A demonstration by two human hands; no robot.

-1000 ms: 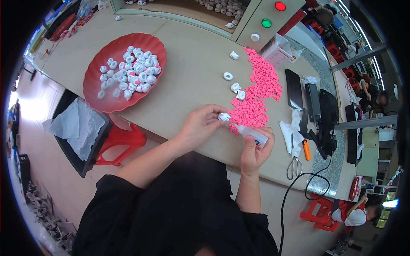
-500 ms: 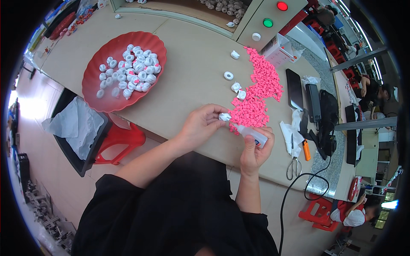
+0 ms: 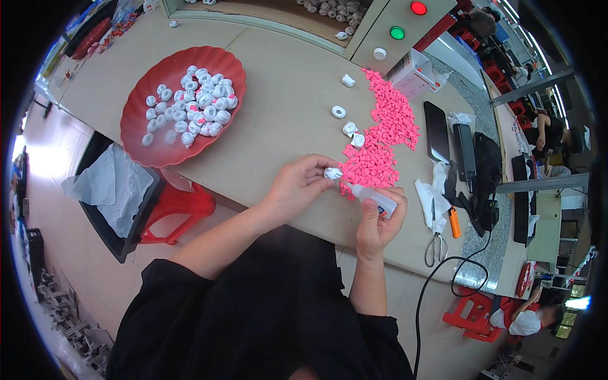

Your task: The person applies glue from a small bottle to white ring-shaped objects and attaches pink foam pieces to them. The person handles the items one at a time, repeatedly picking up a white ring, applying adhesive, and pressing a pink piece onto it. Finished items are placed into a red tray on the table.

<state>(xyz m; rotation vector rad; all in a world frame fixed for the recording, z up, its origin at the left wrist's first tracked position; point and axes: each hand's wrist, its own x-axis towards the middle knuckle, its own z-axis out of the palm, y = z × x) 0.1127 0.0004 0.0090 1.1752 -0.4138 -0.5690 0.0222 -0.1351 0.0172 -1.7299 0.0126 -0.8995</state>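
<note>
My left hand (image 3: pixel 300 185) pinches a small white molded piece (image 3: pixel 332 173) between thumb and fingertips, just above the table's near part. In my right hand (image 3: pixel 381 221) is a small clear squeeze bottle (image 3: pixel 379 201), its narrow nozzle tilted toward the white piece; whether the tip touches it I cannot tell. Right beside both hands lies a long heap of small pink pieces (image 3: pixel 370 166). Several loose white pieces lie along the heap's left side, among them a ring-shaped one (image 3: pixel 339 111).
A red scalloped bowl (image 3: pixel 142 82) with several white pieces stands at the left. On the right lie a phone (image 3: pixel 436 132), scissors (image 3: pixel 436 249), an orange-handled cutter (image 3: pixel 454 223) and a black cable (image 3: pixel 420 316). A cabinet with colored buttons (image 3: pixel 397 33) stands behind. Other people work at the far right.
</note>
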